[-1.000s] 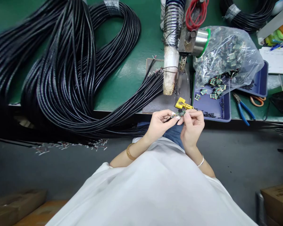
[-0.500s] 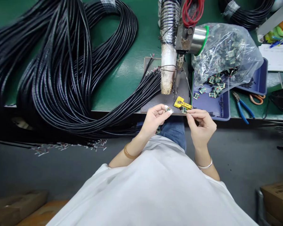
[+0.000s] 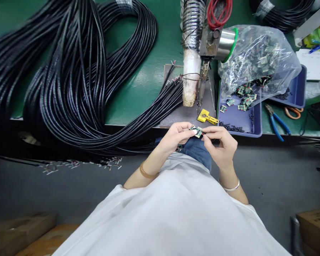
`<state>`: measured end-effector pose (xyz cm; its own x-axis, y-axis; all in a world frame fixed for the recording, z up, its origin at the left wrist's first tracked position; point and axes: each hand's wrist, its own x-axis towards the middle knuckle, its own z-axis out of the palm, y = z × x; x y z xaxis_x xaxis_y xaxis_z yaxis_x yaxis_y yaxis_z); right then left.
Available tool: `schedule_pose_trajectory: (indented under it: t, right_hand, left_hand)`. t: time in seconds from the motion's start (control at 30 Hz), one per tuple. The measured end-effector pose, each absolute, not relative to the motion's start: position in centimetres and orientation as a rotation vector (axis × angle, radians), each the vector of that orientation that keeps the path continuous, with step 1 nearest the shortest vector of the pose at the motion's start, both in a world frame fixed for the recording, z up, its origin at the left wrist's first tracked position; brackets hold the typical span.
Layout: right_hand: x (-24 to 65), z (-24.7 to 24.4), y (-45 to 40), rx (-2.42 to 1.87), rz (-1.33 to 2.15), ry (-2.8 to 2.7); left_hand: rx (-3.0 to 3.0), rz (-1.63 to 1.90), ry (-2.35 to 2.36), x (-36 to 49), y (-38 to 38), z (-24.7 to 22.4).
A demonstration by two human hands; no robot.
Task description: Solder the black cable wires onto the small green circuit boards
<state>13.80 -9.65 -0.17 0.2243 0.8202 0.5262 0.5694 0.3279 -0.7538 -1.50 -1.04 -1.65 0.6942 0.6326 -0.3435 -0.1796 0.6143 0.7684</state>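
A small green circuit board (image 3: pixel 199 132) is held between my two hands at the bench's front edge. My left hand (image 3: pixel 176 138) is closed, its white-tipped thumb pressed on the board's left end; thin wires show by its fingertips. My right hand (image 3: pixel 220 144) pinches the right end, where dark and red bits, perhaps leads, stick out. Just beyond the board lies a yellow clip-like tool (image 3: pixel 207 116) on the dark mat (image 3: pixel 173 115). The soldering iron (image 3: pixel 202 87) points down behind it, beside a wrapped duct (image 3: pixel 191 78).
Black cables (image 3: pixel 77 85) cover the left, their stripped ends on the mat. At right, a blue tray (image 3: pixel 241 129) holds boards and black tubes under a plastic bag (image 3: pixel 266 57) of boards. Blue-handled pliers (image 3: pixel 278 122) and orange-handled scissors (image 3: pixel 293 112) lie beyond. A solder spool (image 3: pixel 228 44) hangs above.
My right hand has brought the circuit board left and towards me, away from the yellow tool, to meet my left hand. My left thumb now presses on the board.
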Motion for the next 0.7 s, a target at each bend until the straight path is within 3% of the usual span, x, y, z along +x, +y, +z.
schedule_pose_trajectory:
  t: [0.13, 0.33, 0.43, 0.7]
  right_hand:
    - [13.7, 0.4, -9.5, -1.341, 0.429, -1.405]
    - [15.0, 0.0, -9.5, -1.565, 0.091, -1.525]
    - [15.0, -0.3, -9.6, -1.572, 0.118, -1.659]
    - [13.5, 0.4, -9.5, -1.376, 0.392, -1.057]
  left_hand:
    - [0.757, 0.478, 0.63, -1.4, -1.1, -1.6]
    - [0.76, 0.743, 0.694, -0.6, -1.4, -1.3]
    - [0.844, 0.778, 0.709, -0.3, -1.5, -1.3]
    - [0.878, 0.758, 0.722, -0.2, -1.8, -1.4]
